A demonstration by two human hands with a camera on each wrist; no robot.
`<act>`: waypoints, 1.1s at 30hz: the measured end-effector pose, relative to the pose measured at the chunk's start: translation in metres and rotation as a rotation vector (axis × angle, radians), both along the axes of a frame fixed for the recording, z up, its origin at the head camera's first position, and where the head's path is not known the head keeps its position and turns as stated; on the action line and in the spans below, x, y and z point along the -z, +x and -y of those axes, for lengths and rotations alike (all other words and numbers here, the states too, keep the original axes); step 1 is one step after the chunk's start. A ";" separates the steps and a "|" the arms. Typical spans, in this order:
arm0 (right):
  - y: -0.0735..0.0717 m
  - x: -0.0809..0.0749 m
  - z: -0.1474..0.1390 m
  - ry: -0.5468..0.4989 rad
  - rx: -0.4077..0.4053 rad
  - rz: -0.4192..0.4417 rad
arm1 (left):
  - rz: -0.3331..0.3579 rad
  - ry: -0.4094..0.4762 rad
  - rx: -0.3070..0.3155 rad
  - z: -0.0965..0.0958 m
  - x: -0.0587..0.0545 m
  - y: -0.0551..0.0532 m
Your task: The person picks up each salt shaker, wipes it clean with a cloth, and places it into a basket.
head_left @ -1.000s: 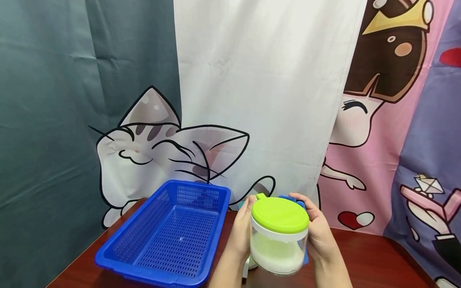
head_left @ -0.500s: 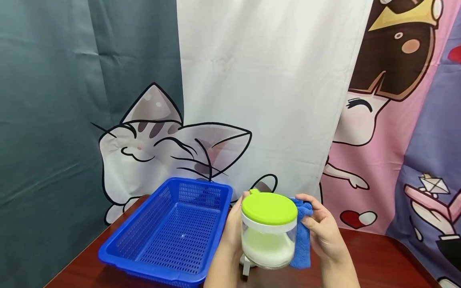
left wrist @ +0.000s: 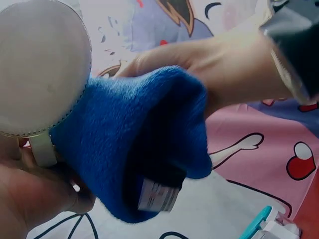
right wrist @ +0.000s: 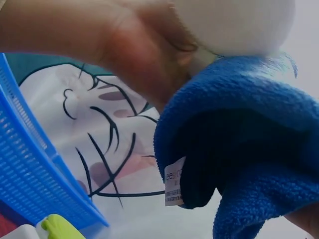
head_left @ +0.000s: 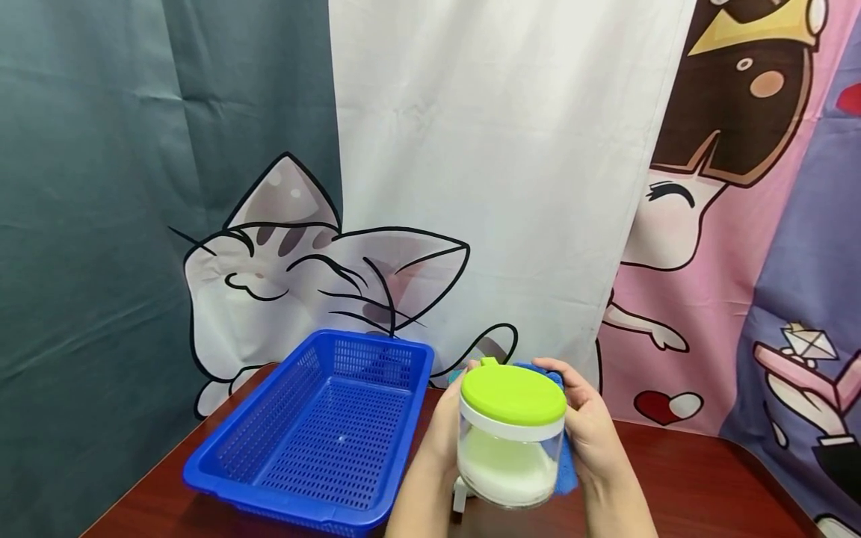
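In the head view my left hand (head_left: 445,422) holds up a clear jar (head_left: 511,467) with a bright green lid and white powder-like contents. The left wrist view shows its curled fingers at the jar's handle (left wrist: 43,149). On the jar's other side my right hand (head_left: 590,430) grips a blue towel (head_left: 566,471) and keeps it against the far side of the jar. Much of the towel is hidden behind the jar in the head view. From the right wrist, the towel (right wrist: 239,89) hangs in folds, with a white label (right wrist: 174,181) on it.
A blue perforated basket (head_left: 202,478) stands to the left on the reddish-brown table (head_left: 679,478). A small white object (head_left: 460,495) shows below the jar, partly hidden. Behind it is something teal (head_left: 454,376). A printed curtain (head_left: 511,187) hangs behind.
Half a second ago the jar was farther left and the towel farther right, showing more. Since then the jar has shifted right and the right hand left, bringing the towel back behind the jar.
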State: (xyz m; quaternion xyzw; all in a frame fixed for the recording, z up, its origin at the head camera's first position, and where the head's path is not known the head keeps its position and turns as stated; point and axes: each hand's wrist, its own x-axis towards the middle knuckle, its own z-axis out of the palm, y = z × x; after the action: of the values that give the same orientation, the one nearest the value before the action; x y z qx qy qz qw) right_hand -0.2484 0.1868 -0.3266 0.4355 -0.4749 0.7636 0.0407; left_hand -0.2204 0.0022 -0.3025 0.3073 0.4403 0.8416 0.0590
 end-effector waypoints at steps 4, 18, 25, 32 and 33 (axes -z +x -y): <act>-0.001 0.000 0.002 -0.005 0.009 -0.007 | -0.037 0.004 -0.019 -0.002 0.003 -0.004; 0.002 -0.008 -0.008 0.021 0.029 -0.049 | -0.053 -0.025 -0.312 0.003 0.011 -0.022; 0.007 -0.013 -0.014 0.055 0.170 -0.031 | -0.048 0.019 -0.457 0.007 0.013 -0.028; 0.017 -0.016 -0.013 0.086 0.415 -0.030 | -0.044 -0.058 -0.761 0.008 0.019 -0.030; 0.020 -0.017 -0.012 0.106 0.472 -0.015 | -0.040 -0.081 -0.810 0.007 0.020 -0.030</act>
State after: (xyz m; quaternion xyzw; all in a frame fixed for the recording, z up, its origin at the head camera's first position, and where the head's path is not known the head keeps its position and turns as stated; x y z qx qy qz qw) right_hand -0.2288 0.1992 -0.3097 0.3197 -0.6027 0.7037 0.1983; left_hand -0.2501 -0.0051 -0.3226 0.1227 0.5594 0.7726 -0.2740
